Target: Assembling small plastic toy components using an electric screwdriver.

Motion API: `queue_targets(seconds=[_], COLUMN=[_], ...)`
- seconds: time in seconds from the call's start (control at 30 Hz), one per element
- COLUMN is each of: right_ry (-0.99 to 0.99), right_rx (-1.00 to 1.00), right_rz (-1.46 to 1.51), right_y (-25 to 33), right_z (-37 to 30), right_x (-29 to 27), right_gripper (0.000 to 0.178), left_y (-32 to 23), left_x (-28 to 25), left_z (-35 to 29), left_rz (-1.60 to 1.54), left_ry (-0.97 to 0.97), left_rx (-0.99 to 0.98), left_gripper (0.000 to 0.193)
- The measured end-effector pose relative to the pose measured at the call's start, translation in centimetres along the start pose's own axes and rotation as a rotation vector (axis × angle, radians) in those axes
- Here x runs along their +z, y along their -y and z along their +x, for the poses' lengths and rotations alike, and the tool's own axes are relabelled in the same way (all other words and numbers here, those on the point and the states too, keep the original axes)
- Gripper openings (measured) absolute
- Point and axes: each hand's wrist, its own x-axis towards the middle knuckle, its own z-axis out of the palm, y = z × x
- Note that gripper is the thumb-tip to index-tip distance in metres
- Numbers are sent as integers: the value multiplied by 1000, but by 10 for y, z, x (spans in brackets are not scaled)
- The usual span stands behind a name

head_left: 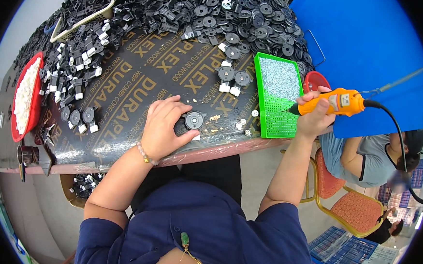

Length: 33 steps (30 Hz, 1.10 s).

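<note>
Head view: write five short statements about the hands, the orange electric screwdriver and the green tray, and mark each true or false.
1. The right hand grips an orange electric screwdriver. True.
2. The screwdriver's tip points at the red bowl of white parts. False: it points toward the green perforated plastic tray.
3. The left hand rests beside a round black plastic disc part on the dark board. True.
4. The green tray lies at the person's left. False: it lies at the right, by the table edge.
5. The left hand holds a hammer. False: it holds no tool.
</note>
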Motion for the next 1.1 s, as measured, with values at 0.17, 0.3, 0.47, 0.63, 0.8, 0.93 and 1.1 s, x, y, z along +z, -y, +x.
queue_targets(seconds=[0.17, 0.3, 0.47, 0.63, 0.8, 0.93, 1.1], right_ry=[4, 215, 415, 529, 530, 548, 550], right_rx=[-57, -66, 145, 311, 350, 385, 339], right_rz=[41, 329, 460, 502, 487, 485, 477], right_y=[38, 59, 59, 54, 55, 54, 50], right_z=[-2, -32, -74, -86, -87, -94, -88], right_x=[16, 57, 123, 146, 150, 150, 146], right_gripper=[68, 79, 75, 72, 70, 68, 70], left_y=[1, 3, 7, 7, 7, 8, 9], left_x=[0, 2, 2, 3, 3, 4, 5], left_z=[0, 0, -3, -3, -3, -4, -4], left_rz=[6, -4, -15, -26, -27, -38, -34], left_ry=[-6, 9, 11, -13, -28, -17, -37], left_rx=[16, 38, 27, 46, 54, 54, 58], left_gripper=[50, 47, 46, 48, 49, 49, 49])
